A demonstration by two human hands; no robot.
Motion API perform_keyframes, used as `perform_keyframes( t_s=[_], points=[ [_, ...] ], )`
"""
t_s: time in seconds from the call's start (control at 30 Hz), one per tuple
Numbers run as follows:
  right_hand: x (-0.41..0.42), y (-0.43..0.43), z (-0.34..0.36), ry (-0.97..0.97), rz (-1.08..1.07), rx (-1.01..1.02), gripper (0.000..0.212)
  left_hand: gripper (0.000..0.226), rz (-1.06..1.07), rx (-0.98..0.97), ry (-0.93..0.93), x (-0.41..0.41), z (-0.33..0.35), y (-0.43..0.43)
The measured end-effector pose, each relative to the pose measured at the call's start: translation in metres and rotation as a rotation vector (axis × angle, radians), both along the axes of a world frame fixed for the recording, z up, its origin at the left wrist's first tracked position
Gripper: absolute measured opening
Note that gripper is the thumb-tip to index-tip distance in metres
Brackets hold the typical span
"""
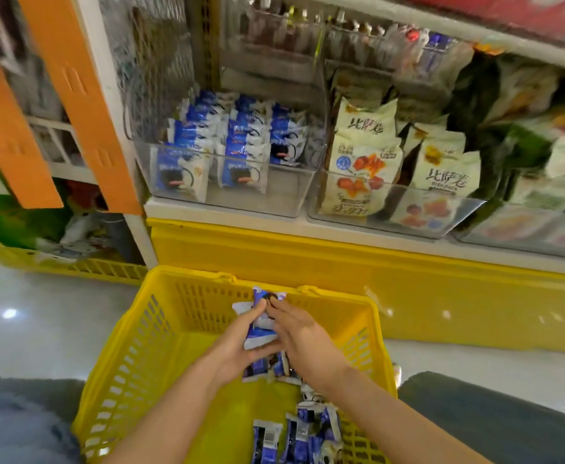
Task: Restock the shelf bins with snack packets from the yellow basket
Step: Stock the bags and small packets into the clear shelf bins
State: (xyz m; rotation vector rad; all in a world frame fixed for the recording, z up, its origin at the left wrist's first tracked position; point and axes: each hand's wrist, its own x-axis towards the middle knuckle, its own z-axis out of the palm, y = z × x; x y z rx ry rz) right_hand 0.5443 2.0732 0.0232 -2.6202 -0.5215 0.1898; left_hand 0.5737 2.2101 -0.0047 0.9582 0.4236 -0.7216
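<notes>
Gathering packets point(260, 324) above the basket point(130, 333): left hand point(236, 349) grips the stack; right hand point(303, 336), fingers nearly straight, steadies it. Next, likely lift it into the left bin point(267, 204).

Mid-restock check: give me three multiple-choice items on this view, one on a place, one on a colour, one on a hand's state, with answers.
1. Where do packets matching the held packets already sit?
A) left clear bin
B) middle clear bin
C) the floor

2. What colour is the basket?
A) green
B) yellow
C) red

3. What is the left hand doing?
A) hanging empty
B) resting on the shelf
C) gripping the held packets

Answers:
1 A, rows of blue-and-white packets fill that bin.
2 B, its slotted walls and rim are yellow.
3 C, its fingers curl round the stack above the basket, while the right hand touches the stack with straight fingers.
</notes>
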Motion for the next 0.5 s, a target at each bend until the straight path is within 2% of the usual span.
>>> perform_keyframes(
  t_s=[0.1, 0.13, 0.2, 0.3, 0.4, 0.5],
  points=[
    [-0.002, 0.005, 0.022, 0.020, -0.240, 0.352, 0.033, 0.064, -0.039, 0.087, -0.109, 0.002, 0.024, 0.018],
    [-0.001, 0.004, 0.028, 0.015, -0.294, 0.393, 0.033, 0.074, -0.075, 0.124, -0.142, 0.003, 0.033, 0.025],
    [0.001, 0.002, 0.041, -0.038, -0.277, 0.317, 0.047, 0.083, -0.217, 0.211, -0.245, 0.004, 0.054, 0.037],
    [0.005, 0.003, 0.061, -0.005, -0.174, 0.222, 0.064, 0.063, -0.428, 0.333, -0.416, 0.006, 0.085, 0.051],
    [0.007, 0.011, 0.083, 0.111, -0.213, 0.289, 0.059, 0.051, -0.524, 0.415, -0.549, 0.009, 0.110, 0.059],
    [0.010, 0.016, 0.104, 0.139, -0.265, 0.328, 0.051, 0.049, -0.500, 0.449, -0.619, 0.010, 0.127, 0.069]
  ],
)
